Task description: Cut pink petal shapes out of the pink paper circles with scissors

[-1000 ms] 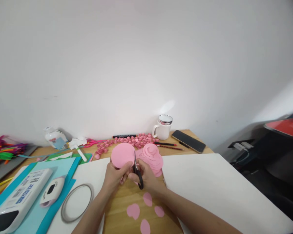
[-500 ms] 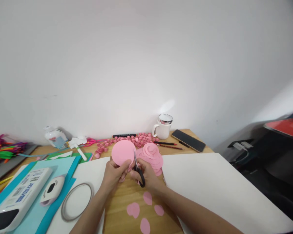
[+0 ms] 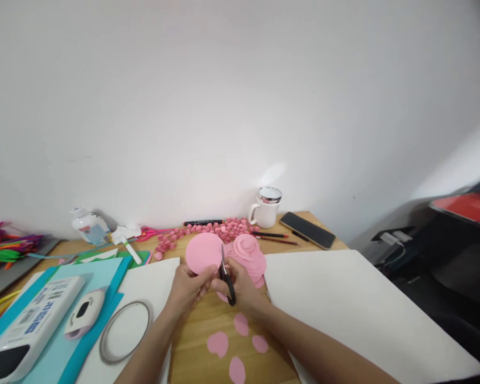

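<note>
My left hand pinches a round pink paper disc by its lower edge, holding it raised above the wooden table. Black-handled scissors are in my right hand, their blades pointing up along the disc's right edge. Whether the blades are parted is too small to tell. Behind my right hand lies a pile of pink paper spirals and discs. Several pink paper scraps rest on the wood below my hands.
Small pink rolled paper flowers lie along the back near a white mug, pencils and a phone. White sheets flank the wood. To the left are a tape roll, blue paper and a white bottle.
The pink disc has shifted slightly right and turned a little against the scissors. A pink piece now shows below, between my hands. The view has moved very slightly.
</note>
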Available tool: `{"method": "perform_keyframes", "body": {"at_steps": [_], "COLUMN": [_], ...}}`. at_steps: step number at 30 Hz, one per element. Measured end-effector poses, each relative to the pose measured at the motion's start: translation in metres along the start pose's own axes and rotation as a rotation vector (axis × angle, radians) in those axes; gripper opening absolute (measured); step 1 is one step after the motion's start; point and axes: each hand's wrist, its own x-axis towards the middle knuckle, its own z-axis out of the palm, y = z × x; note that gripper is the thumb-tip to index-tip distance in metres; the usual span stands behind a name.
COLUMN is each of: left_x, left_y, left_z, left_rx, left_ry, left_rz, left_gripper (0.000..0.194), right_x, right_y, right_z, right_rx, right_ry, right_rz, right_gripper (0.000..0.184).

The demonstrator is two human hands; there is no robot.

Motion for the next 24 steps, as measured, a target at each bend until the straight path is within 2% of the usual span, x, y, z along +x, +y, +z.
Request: {"method": "perform_keyframes", "body": {"at_steps": [11,18,21,24], "left_x": [-0.005,-0.002,0.000,0.000], "left_y": [0.012,0.005,0.000,0.000], "left_z": [0.002,0.002,0.001,0.000], "left_rx": [0.005,0.009,0.054,0.031], "left_ry": [0.028,-0.003,0.021,-0.006], "left_rz": [0.000,0.027,0.022,0.008], "left_gripper": [0.044,0.043,0.042,0.040], "right_x": [0.004,0.000,0.001,0.003], "right_y": [0.018,0.007,0.006,0.006], "right_z": [-0.008,-0.003,-0.002,-0.003], "right_rx": [0.034,-0.012,0.003,0.016], "right_ry": [-0.022,-0.044,-0.023,0.014], "right_rz": [-0.024,-0.015,-0.005,-0.038], "right_gripper": [0.027,0.028,0.032,0.036]}}
